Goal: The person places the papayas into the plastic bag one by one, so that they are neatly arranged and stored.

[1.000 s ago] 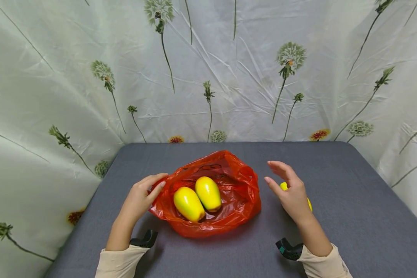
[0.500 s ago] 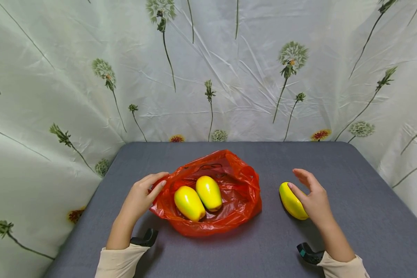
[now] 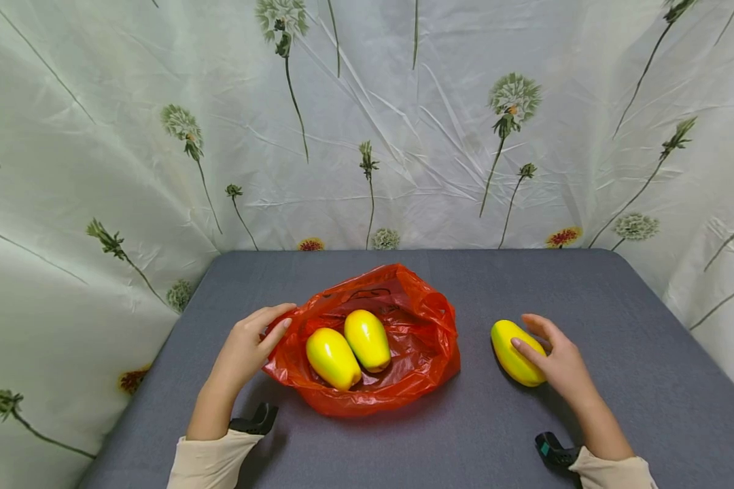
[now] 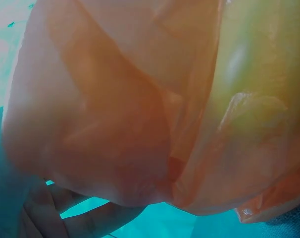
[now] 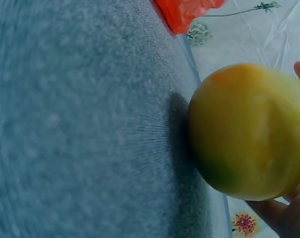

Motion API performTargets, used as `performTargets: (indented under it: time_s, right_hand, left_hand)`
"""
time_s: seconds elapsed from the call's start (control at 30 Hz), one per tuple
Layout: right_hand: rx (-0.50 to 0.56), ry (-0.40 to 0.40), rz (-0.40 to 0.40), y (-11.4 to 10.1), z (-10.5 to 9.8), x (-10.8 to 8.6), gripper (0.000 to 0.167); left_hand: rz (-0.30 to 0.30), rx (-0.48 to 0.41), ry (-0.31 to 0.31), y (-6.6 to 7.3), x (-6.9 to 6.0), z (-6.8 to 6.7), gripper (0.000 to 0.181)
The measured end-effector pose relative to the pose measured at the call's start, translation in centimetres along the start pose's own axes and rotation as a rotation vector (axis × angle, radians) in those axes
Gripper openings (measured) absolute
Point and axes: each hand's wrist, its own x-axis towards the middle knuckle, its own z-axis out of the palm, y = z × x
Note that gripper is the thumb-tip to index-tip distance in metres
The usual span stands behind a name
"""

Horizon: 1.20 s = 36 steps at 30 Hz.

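A red plastic bag (image 3: 425,353) stands with its mouth open in the middle of the table. Two glossy yellow mangoes (image 3: 367,341) lie side by side inside it. At the bag's left rim, my left hand (image 3: 249,345) pinches the plastic between thumb and fingers. In the left wrist view the bag (image 4: 115,124) covers most of the picture and hides part of that hand. To the right, a third mango (image 3: 514,354) rests on the table. My right hand (image 3: 559,360) holds it from its right side, thumb over the top. The right wrist view shows this mango (image 5: 249,134) between thumb and fingers.
The grey table (image 3: 465,435) has rounded far corners. A pale curtain (image 3: 428,136) printed with dandelions hangs behind it and along the sides. Black wrist cameras (image 3: 556,451) sit under both forearms, close to the tabletop.
My right hand has moved right, away from the bag, and come down around the third mango, which has stayed in place. The left hand keeps its hold on the bag's rim.
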Motion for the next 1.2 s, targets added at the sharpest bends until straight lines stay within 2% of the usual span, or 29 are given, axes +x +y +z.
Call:
performTargets:
  time_s: [0.13, 0.23, 0.63, 0.83, 1.0, 1.2]
  right_hand:
    - [-0.007, -0.078, 0.044, 0.2, 0.1, 0.0, 0.054]
    - [-0.048, -0.096, 0.054, 0.3, 0.2, 0.1, 0.053]
    - [-0.058, -0.019, 0.046, 0.1, 0.0, 0.0, 0.045]
    - [-0.036, 0.036, 0.001, -0.5, -0.4, 0.1, 0.042]
    - [0.017, 0.08, -0.055, -1.7, -0.5, 0.6, 0.041]
    - [0.07, 0.117, -0.105, -4.1, -0.5, 1.1, 0.044]
  left_hand:
    - [-0.026, -0.001, -0.013, 0.0, -0.1, -0.1, 0.031]
    - [-0.024, 0.002, -0.011, 0.0, -0.1, -0.1, 0.031]
    - [-0.016, 0.006, -0.005, 0.0, -0.1, 0.0, 0.031]
    - [-0.008, 0.006, 0.0, -0.1, -0.1, 0.0, 0.031]
    - [-0.007, 0.004, -0.002, -0.1, -0.1, 0.0, 0.031]
    - [0.0, 0.006, 0.001, -0.1, -0.1, 0.1, 0.031]
